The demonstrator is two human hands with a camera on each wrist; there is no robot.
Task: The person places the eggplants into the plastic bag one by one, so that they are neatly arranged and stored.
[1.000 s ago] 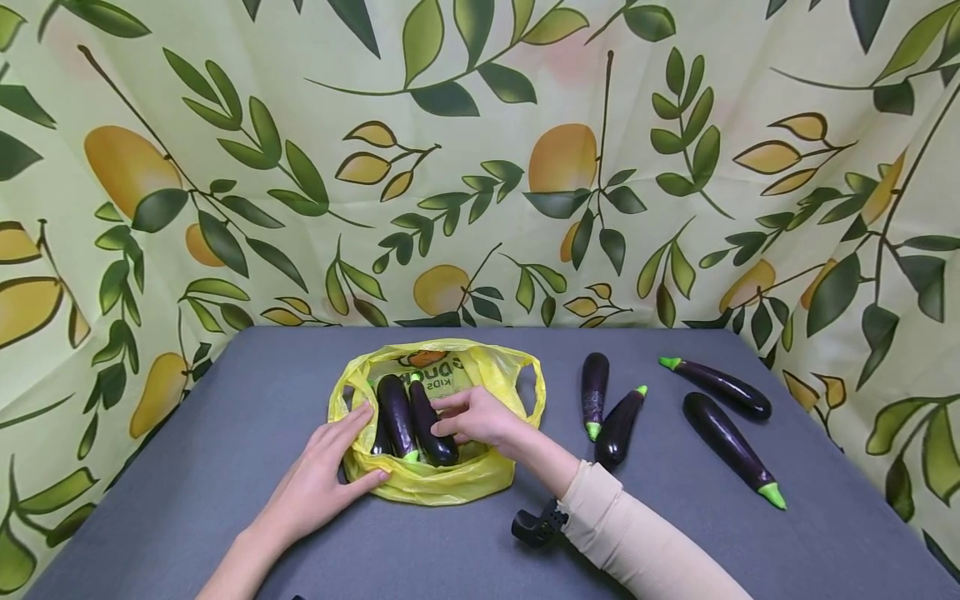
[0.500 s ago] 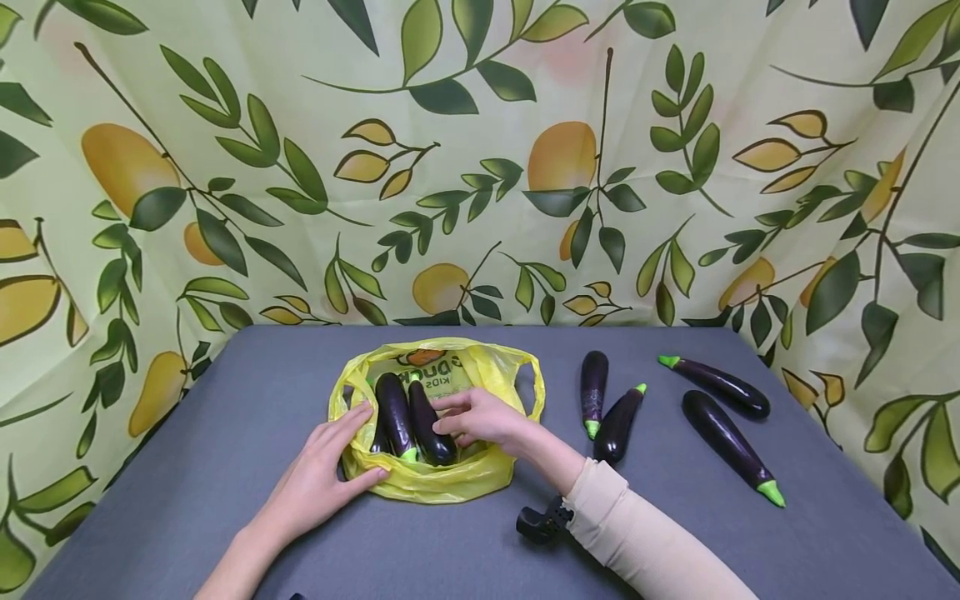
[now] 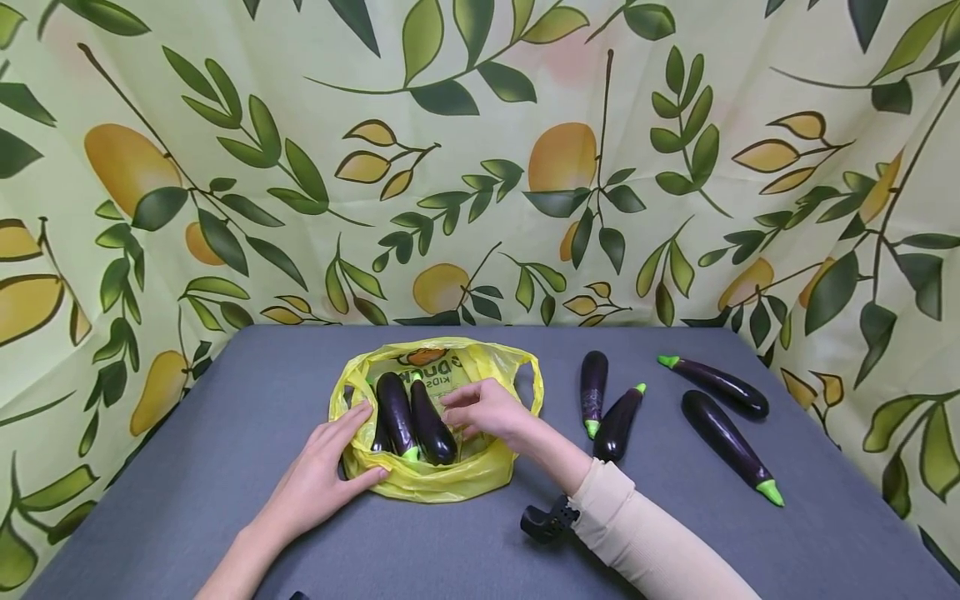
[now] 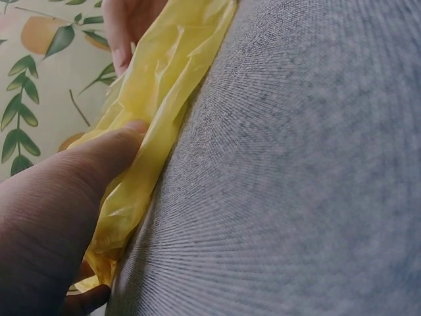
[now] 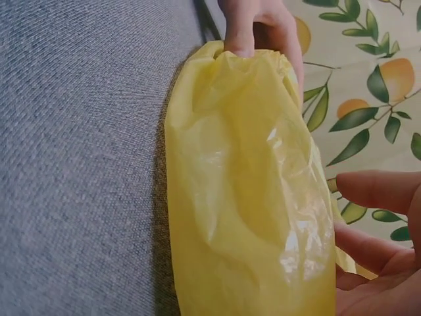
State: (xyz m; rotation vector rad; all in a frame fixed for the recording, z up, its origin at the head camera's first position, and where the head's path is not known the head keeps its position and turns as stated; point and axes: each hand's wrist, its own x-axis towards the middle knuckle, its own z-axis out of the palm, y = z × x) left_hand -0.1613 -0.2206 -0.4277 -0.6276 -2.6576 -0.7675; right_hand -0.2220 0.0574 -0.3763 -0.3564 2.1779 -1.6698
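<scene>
Fingers (image 3: 461, 395) of right hand (image 3: 495, 414) apart, beside eggplants (image 3: 437, 431) in bag (image 3: 459, 485), left hand (image 3: 324, 461) clamped on its left rim, four loose eggplants (image 3: 722, 438) on bench (image 3: 187, 467) at right

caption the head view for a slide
Left hand on a yellow plastic bag holding eggplants, right hand beside them, four more eggplants outside.

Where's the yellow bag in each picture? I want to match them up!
Head: the yellow bag is below the middle, a little to the left.
Left wrist: the yellow bag is a slanting strip from the top middle to the lower left.
Right wrist: the yellow bag is big, in the middle, reaching the bottom edge.
Shared landmark: the left hand on the bag shows in all three.
</scene>
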